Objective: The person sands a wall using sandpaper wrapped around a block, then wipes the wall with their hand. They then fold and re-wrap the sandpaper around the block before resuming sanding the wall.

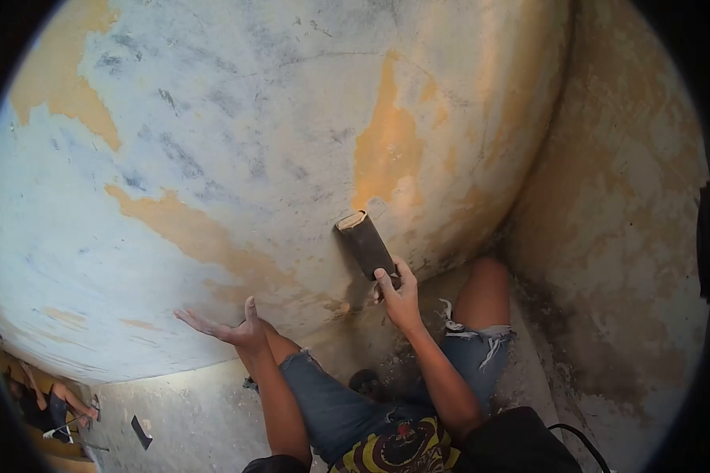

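Observation:
My right hand (400, 298) grips the lower end of a sanding block (368, 247), dark sandpaper wrapped around a pale core that shows at its upper end. The block is tilted, its upper end overlapping the wall just below a bare orange-tan patch (386, 150). My left hand (243, 333) holds nothing; its palm is turned up, with the fingers stretched out and the thumb raised, in front of the wall's lower part. The wall (252, 142) is pale and patchy, with grey smudges and worn orange areas.
A second, stained wall (615, 213) meets the pale one in a corner at the right. On the floor (189, 418) at lower left lies a small dark flat piece (141, 433). Another person (63, 404) is partly visible at the far lower left. My knees are bent close to the wall.

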Available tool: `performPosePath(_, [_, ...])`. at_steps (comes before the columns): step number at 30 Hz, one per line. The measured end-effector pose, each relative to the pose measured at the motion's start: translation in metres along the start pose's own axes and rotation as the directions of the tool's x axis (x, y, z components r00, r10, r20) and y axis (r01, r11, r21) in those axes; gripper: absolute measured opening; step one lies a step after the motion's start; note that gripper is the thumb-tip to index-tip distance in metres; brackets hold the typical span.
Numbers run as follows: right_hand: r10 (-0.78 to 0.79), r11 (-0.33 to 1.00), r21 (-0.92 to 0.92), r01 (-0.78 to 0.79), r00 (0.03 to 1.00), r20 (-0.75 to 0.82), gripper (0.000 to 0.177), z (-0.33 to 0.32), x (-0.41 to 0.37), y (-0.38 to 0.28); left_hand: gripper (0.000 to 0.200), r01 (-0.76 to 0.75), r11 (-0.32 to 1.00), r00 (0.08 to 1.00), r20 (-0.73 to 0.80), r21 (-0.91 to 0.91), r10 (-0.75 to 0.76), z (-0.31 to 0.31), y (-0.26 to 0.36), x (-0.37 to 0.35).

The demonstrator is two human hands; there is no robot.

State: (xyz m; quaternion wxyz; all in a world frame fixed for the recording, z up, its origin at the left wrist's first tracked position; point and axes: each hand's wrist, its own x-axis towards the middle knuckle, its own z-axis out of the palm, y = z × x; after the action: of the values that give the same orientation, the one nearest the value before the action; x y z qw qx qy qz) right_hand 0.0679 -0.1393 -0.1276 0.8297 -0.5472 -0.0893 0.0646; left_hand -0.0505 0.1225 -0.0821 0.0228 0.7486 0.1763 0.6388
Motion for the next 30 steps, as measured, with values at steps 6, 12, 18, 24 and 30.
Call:
performPosePath(6, [0.045,0.997,0.063,-0.041,0.996,-0.074,0.042,0.006,-0.002,0.018,0.112,-0.075,0.996,0.997,0.008,-0.047,0.075,-0.016,0.015,0.005])
performPosePath(12, [-0.061,0.985,0.166,0.055,0.998,0.033,0.043,0.023,0.006,-0.017,0.11,0.193,0.974,0.979,0.084,-0.119,-0.183,-0.029,0.012,0.003])
performPosePath(18, [-0.022,0.995,0.102,0.018,0.999,0.032,0.043,0.021,0.01,-0.021,0.111,0.166,0.979,0.972,0.188,-0.117,-0.142,-0.026,0.016,-0.002])
performPosePath(24, [0.017,0.993,0.113,-0.021,0.999,0.032,0.034,0.012,0.004,0.014,0.118,0.281,0.959,0.902,0.334,0.028,-0.273,-0.016,0.037,0.013])
performPosePath(30, [0.07,0.99,0.12,-0.076,0.996,0.06,0.043,0.015,0.002,0.005,0.128,0.249,0.959,0.895,0.346,0.137,-0.282,-0.007,0.022,-0.002])
